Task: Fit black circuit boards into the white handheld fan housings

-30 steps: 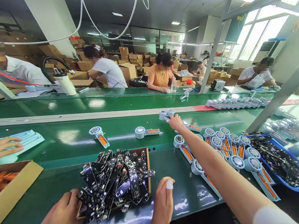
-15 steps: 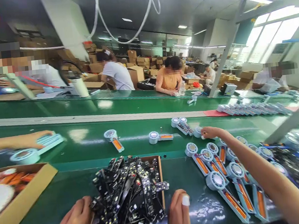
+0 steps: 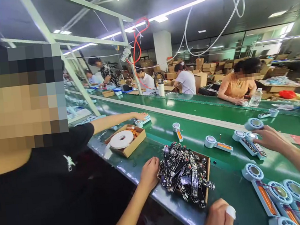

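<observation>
My left hand rests with curled fingers against the left side of a small cardboard box. Heaped above the box's rim are black strip-shaped circuit boards, lying in all directions. On the green surface near the box's right corner, my right hand is closed in a loose fist, a white wrap around one finger. Neither hand shows anything in its grip. To its right lie light-blue handheld fan bodies with orange cells in their handles.
At left, a co-worker in black sits close, arm reaching onto the belt. Another co-worker's hand reaches in from the right, at a fan body. A box holds a white roll and orange cells. More people sit across the line.
The view has swung left, bringing the co-worker in black into sight. The right co-worker's hand now has a fan body by its fingers. My hands stay beside the box.
</observation>
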`<action>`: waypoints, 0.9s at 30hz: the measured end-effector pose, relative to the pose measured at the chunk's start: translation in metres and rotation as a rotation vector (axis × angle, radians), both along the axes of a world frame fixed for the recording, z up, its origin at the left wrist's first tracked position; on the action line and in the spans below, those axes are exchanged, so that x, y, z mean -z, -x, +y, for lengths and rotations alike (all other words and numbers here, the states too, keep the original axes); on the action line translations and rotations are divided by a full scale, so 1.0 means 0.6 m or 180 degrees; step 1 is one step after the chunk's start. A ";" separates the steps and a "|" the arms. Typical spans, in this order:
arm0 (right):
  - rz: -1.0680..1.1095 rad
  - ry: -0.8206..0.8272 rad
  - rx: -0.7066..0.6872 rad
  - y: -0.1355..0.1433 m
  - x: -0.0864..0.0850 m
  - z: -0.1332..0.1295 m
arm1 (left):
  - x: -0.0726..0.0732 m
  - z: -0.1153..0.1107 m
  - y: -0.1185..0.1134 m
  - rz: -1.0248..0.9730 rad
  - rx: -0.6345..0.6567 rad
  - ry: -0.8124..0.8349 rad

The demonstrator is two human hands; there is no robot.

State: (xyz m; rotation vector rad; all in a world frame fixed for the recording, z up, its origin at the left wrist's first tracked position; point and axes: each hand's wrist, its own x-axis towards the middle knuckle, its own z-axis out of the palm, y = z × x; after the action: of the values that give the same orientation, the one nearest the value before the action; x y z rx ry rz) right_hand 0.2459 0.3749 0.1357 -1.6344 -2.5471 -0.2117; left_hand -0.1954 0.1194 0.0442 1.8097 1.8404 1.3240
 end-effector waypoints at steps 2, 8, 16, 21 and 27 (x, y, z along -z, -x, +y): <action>-0.0429 0.0286 -0.0089 0.063 0.007 0.023 | 0.000 -0.014 -0.061 -0.0129 0.0166 0.0071; -0.0436 0.0888 -0.0175 0.182 0.081 0.032 | 0.072 -0.052 -0.324 -0.0419 0.0880 0.0509; 0.0201 0.1016 0.0453 0.180 0.064 -0.016 | 0.113 -0.041 -0.364 -0.0779 0.0902 0.0507; 0.0720 0.0863 0.0526 0.171 -0.038 -0.078 | 0.115 -0.049 -0.366 -0.1034 0.0897 0.0533; 0.1773 0.0491 0.0546 0.140 -0.108 -0.305 | 0.113 -0.057 -0.371 -0.1317 0.0882 0.0551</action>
State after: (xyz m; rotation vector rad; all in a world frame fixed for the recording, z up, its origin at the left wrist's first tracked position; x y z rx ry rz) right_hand 0.1622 0.1921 0.2007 -1.6678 -2.0462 0.3845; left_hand 0.0274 0.0851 -0.0238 1.4985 1.3858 1.2730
